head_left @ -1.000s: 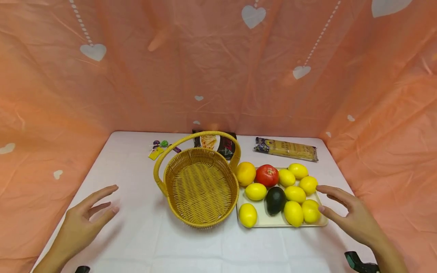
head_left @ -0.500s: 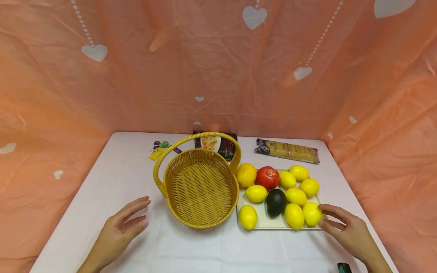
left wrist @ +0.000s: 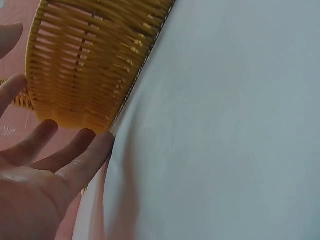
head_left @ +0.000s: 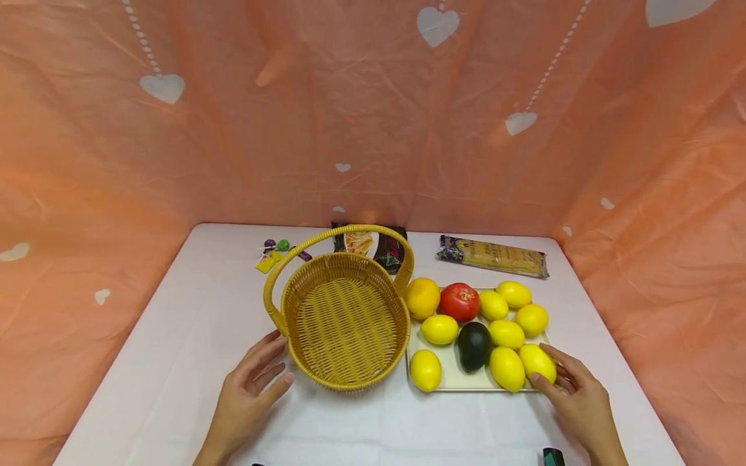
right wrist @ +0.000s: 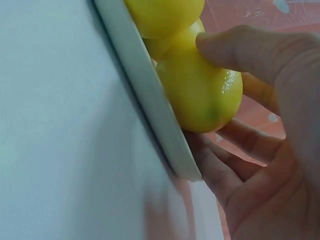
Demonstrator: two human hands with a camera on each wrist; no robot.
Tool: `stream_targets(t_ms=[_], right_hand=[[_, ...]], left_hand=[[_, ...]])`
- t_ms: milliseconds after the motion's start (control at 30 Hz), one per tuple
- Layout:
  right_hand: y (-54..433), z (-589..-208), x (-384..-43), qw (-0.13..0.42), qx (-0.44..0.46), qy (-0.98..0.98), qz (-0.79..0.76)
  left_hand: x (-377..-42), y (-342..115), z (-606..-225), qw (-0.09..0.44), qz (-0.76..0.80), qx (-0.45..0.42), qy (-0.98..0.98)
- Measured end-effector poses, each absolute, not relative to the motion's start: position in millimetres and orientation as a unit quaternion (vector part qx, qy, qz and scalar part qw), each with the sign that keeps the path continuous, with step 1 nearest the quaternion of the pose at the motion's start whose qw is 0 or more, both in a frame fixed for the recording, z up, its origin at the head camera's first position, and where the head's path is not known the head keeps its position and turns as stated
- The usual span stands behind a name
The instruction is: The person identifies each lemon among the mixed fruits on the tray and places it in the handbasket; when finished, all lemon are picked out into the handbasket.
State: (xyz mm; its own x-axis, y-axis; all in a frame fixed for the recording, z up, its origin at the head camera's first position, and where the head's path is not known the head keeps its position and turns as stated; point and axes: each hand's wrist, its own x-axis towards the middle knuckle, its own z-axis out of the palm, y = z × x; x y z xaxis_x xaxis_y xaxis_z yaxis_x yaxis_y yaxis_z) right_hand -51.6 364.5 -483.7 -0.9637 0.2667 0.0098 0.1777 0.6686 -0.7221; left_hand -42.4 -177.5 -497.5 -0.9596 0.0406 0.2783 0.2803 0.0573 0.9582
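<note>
Everything turns on how the near-corner lemon (head_left: pixel 539 362) sits against the right hand (head_left: pixel 577 398): in the head view it lies at ten o'clock from the palm, near the five o'clock corner of the tray (head_left: pixel 451 378), its long axis seeming to run roughly from eleven to five. That hand's fingers bend round it, thumb across one side and the others around the far end; how firm the grasp is cannot be told. The left hand (head_left: pixel 241 395), far from the fruit, holds nothing, its fingers loosely spread by the basket (head_left: pixel 346 330), which lies at two o'clock from it; whether they touch the weave is unclear.
</note>
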Motion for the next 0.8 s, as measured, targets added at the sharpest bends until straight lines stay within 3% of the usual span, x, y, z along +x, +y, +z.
stream_targets(t_ms=[233,467,567,800], right_hand=[[364,-476,-49,0.110,-0.139,-0.891,0.418],[349,-450,-55,0.161,-0.080,-0.862,0.474],[336,-438,-62,0.146,0.000,-0.851,0.505],[293,-424,-82,0.057,0.176,-0.822,0.539]], left_hand=[[-47,-167,-498,0.072,-0.668,-0.102,-0.734],[-47,-164,-502,0.074,-0.685,-0.079,-0.721],[-48,-163,-502,0.077,-0.685,-0.075,-0.720],[-49,-161,-500,0.082,-0.689,-0.073,-0.716]])
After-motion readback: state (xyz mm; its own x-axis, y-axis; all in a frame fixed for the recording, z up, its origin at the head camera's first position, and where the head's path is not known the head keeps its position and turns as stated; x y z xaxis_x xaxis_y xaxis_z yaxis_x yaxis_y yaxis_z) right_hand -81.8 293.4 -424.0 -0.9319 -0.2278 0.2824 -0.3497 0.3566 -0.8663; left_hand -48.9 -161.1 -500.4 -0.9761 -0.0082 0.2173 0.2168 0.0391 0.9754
